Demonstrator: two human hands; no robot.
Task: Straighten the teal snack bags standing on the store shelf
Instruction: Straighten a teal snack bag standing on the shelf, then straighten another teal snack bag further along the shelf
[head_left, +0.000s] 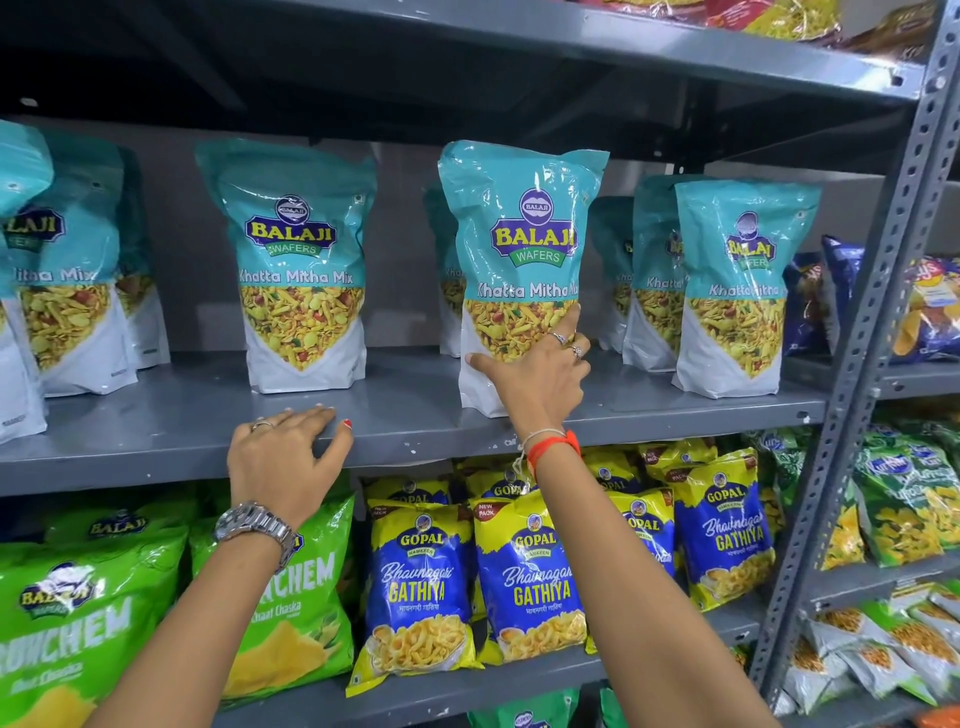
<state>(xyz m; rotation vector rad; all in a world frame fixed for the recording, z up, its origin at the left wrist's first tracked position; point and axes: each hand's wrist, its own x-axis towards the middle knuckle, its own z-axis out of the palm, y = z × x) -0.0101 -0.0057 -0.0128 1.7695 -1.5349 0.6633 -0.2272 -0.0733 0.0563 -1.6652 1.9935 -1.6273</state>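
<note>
Several teal Balaji Khatta Mitha Mix bags stand on the grey middle shelf (415, 415). My right hand (540, 379) grips the lower front of one teal bag (524, 249) near the shelf's front edge, thumb on its left side, fingers on its right. That bag stands upright, forward of the others. Another teal bag (301, 260) stands alone to its left. Two more teal bags (737, 280) stand at the right, with others behind. More teal bags (67, 270) crowd the far left. My left hand (285, 457) rests flat on the shelf's front lip, holding nothing.
Below, green Balaji bags (93, 608) and blue-yellow Gopal Gathiya bags (524, 577) fill the lower shelf. A perforated grey upright (852, 364) borders the shelf on the right, with other snack bags beyond it. The upper shelf (571, 47) hangs close above the teal bags.
</note>
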